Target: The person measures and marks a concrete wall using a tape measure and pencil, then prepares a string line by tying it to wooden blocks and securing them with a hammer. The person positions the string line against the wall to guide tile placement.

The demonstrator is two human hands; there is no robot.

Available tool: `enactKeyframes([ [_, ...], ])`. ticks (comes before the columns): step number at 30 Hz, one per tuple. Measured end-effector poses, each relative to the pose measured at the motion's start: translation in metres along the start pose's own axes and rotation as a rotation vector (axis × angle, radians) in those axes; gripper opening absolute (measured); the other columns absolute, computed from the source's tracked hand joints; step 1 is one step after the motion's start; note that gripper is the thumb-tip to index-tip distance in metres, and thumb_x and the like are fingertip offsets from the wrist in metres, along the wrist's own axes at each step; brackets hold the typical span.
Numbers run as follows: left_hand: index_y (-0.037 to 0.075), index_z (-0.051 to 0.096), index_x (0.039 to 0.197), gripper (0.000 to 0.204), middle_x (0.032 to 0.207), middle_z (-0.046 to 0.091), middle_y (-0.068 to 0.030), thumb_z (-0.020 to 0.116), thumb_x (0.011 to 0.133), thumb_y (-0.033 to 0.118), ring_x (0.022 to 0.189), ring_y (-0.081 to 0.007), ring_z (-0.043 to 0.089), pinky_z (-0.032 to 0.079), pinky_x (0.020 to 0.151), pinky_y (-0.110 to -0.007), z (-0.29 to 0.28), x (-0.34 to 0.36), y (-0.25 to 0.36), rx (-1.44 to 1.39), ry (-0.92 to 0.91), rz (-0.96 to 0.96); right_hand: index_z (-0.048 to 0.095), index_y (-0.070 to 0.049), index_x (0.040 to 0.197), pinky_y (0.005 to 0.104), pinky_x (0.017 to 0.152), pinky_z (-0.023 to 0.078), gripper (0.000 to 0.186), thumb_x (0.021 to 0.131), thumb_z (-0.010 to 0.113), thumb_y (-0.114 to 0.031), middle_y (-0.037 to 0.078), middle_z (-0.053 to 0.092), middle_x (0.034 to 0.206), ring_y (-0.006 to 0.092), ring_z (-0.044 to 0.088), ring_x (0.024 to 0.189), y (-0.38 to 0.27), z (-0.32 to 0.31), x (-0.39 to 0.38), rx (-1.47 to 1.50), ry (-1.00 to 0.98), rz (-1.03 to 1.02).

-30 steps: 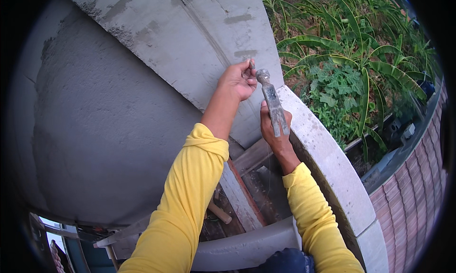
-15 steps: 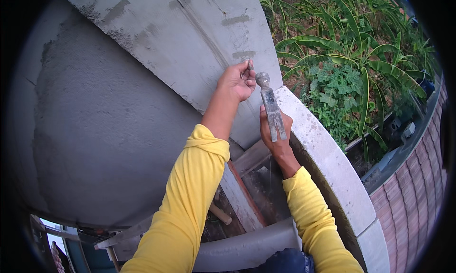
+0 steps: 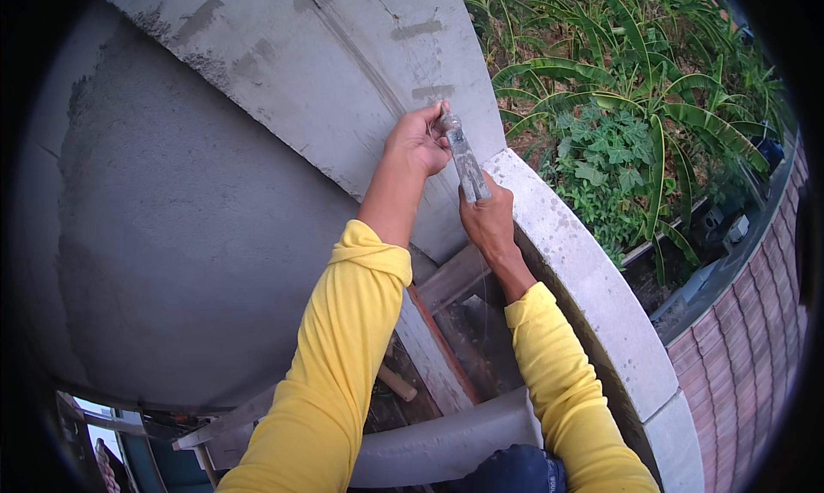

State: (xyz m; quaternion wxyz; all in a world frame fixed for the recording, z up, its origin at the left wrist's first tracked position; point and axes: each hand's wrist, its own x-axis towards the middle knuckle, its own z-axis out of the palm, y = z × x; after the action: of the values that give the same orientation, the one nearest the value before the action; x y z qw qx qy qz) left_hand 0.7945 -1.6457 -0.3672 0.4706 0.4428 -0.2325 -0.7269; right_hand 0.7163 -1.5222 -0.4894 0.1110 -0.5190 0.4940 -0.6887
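Observation:
My left hand (image 3: 416,141) is closed, its thumb and fingertips pinching a small grey nail against the pale concrete panel (image 3: 343,90). Most of the nail is hidden by the fingers and the hammer head. A thin line hangs near the hands and is hard to follow. In my right hand (image 3: 491,223) is a worn grey claw hammer (image 3: 465,163), with its striking face right beside the left fingertips and its claw toward my wrist. The handle is hidden in my grip. Patches of darker mortar (image 3: 432,91) mark the panel just beyond the left hand.
A curved concrete ledge (image 3: 584,235) runs along my right, with plants (image 3: 601,150) and a tiled roof (image 3: 721,364) beyond it. Left lies a rough grey plastered surface (image 3: 197,218). Below my arms are a wooden beam (image 3: 429,356) and a round stick (image 3: 396,381).
My right hand has swung the hammer up and left, bringing its head against or close to the left fingertips. The left hand stays at the panel, shifting only slightly in view.

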Motion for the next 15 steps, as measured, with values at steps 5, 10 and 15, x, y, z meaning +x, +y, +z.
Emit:
enactKeyframes([
  [5,0.014,0.069,0.101,0.005,0.088,0.068,0.0022,0.066,0.101,0.018,0.067,-0.0109,0.053,0.036,0.058,-0.026,-0.006,-0.001,0.004,-0.038,-0.021,-0.071,0.062,-0.001,0.089,0.0481,0.06,0.052,0.009,0.083,0.069,-0.001,0.023,0.063,0.069,0.0435,0.068,0.068,-0.01,-0.008,-0.011,0.097,0.039,0.012],
  [10,0.013,0.07,0.099,0.007,0.085,0.065,0.0026,0.065,0.101,0.018,0.067,-0.0099,0.051,0.036,0.058,-0.027,0.004,-0.001,0.001,-0.011,0.014,-0.008,0.057,-0.003,0.08,0.0401,0.054,0.049,0.014,0.084,0.071,-0.002,0.015,0.056,0.063,0.0332,0.064,0.058,-0.004,0.004,0.008,-0.027,-0.014,0.013],
  [15,0.013,0.07,0.099,0.009,0.086,0.066,0.0018,0.064,0.102,0.019,0.065,-0.0097,0.049,0.035,0.058,-0.026,0.002,-0.004,0.0,-0.032,-0.008,-0.032,0.059,0.0,0.087,0.0494,0.062,0.052,0.011,0.086,0.069,-0.004,0.023,0.065,0.072,0.0462,0.067,0.072,0.001,-0.002,-0.011,0.005,-0.019,-0.014],
])
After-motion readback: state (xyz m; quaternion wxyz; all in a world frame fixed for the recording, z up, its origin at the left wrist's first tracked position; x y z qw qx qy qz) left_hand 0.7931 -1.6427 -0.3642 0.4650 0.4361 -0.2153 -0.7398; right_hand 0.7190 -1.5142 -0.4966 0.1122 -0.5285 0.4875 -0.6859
